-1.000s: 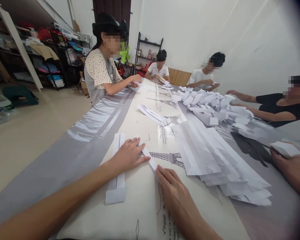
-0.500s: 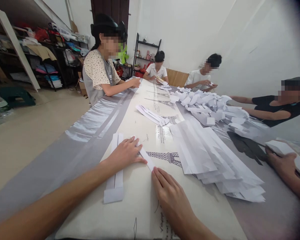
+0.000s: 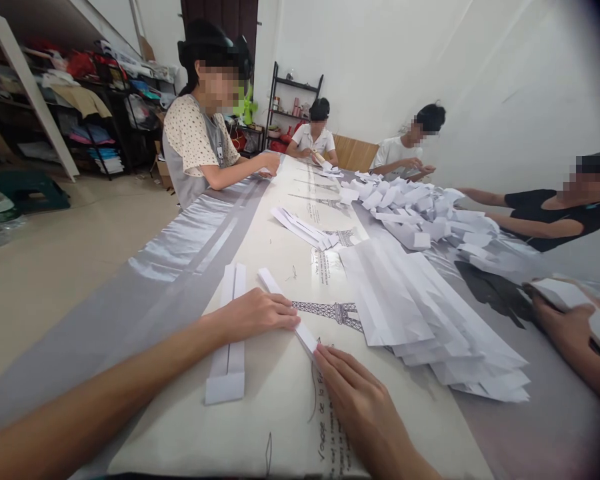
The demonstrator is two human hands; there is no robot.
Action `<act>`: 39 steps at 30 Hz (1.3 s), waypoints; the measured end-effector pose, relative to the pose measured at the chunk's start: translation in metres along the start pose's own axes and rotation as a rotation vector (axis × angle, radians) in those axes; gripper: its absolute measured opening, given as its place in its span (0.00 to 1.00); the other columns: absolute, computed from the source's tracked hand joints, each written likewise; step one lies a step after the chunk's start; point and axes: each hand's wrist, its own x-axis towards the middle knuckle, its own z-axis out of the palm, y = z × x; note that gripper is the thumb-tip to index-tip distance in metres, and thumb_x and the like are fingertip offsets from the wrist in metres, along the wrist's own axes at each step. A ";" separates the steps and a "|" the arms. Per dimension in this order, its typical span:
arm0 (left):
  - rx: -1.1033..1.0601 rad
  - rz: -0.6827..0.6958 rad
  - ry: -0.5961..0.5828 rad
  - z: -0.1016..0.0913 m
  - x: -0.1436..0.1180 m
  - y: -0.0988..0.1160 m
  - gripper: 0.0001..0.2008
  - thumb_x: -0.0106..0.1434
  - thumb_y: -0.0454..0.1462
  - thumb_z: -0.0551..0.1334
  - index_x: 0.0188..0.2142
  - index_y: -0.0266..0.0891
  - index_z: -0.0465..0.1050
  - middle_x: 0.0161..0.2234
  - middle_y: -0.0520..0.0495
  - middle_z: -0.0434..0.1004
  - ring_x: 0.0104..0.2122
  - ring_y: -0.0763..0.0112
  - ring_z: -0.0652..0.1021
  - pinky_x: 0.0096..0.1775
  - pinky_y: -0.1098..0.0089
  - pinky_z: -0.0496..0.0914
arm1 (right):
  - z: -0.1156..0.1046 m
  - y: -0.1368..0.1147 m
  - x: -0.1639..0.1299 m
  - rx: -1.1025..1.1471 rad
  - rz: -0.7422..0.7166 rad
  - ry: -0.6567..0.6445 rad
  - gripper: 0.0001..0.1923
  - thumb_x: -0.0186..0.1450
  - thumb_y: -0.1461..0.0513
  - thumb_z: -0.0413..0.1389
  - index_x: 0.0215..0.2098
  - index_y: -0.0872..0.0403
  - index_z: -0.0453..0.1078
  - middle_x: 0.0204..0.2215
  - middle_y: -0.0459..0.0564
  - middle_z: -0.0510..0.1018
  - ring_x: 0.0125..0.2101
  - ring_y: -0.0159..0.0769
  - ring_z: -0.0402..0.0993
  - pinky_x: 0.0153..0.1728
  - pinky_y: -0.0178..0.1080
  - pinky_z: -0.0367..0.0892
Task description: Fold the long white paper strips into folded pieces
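A narrow folded white paper strip (image 3: 280, 298) lies slantwise on the table before me. My left hand (image 3: 255, 312) lies flat across its middle, pressing it down. My right hand (image 3: 360, 403) rests flat with its fingertips at the strip's near end. Under my left forearm lies a finished folded strip (image 3: 227, 360) with a turned-up near end. To the right sits a fanned pile of unfolded white sheets (image 3: 430, 320).
The long table has a grey and cream cloth (image 3: 180, 247) printed with Eiffel towers. Several other people sit along both sides folding paper. A heap of folded pieces (image 3: 420, 213) and a small stack (image 3: 305, 230) lie farther up. Someone's hand (image 3: 570, 333) holds paper at the right.
My left hand has slid nearer along the strip, baring its far end. My right hand has drawn back a little toward me.
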 end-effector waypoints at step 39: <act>0.172 0.039 -0.090 -0.004 -0.001 0.019 0.09 0.71 0.26 0.54 0.46 0.34 0.71 0.41 0.44 0.80 0.44 0.66 0.78 0.31 0.71 0.70 | -0.006 0.011 0.003 0.111 -0.092 -0.030 0.22 0.68 0.76 0.46 0.53 0.59 0.74 0.51 0.55 0.81 0.55 0.42 0.76 0.51 0.49 0.77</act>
